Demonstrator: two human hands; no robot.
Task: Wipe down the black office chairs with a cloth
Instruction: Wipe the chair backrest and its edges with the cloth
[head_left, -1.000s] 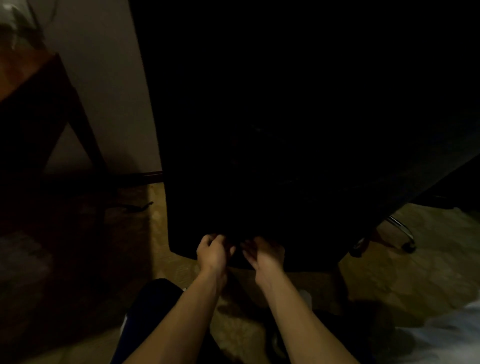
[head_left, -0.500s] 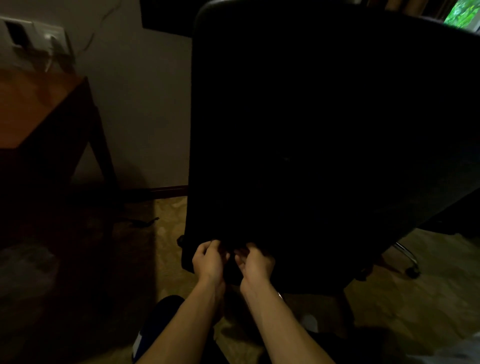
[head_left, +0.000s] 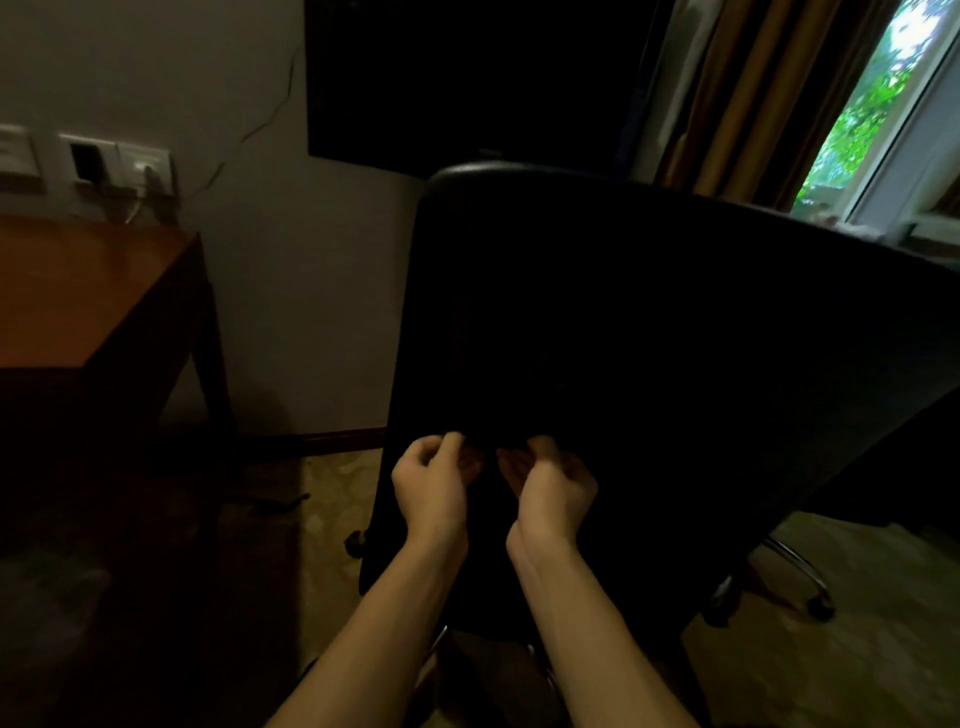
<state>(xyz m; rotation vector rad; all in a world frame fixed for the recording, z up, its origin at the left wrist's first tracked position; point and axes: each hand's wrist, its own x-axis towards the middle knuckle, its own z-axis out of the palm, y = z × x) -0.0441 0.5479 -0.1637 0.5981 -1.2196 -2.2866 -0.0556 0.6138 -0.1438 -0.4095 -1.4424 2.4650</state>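
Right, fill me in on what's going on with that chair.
A person is working at the back of a black office chair, the one to be wiped down. The left hand and the right hand sit close together low on the backrest, fingers curled. The room is dim, so no cloth can be made out and what they grip is unclear. A wooden table stands to the left.
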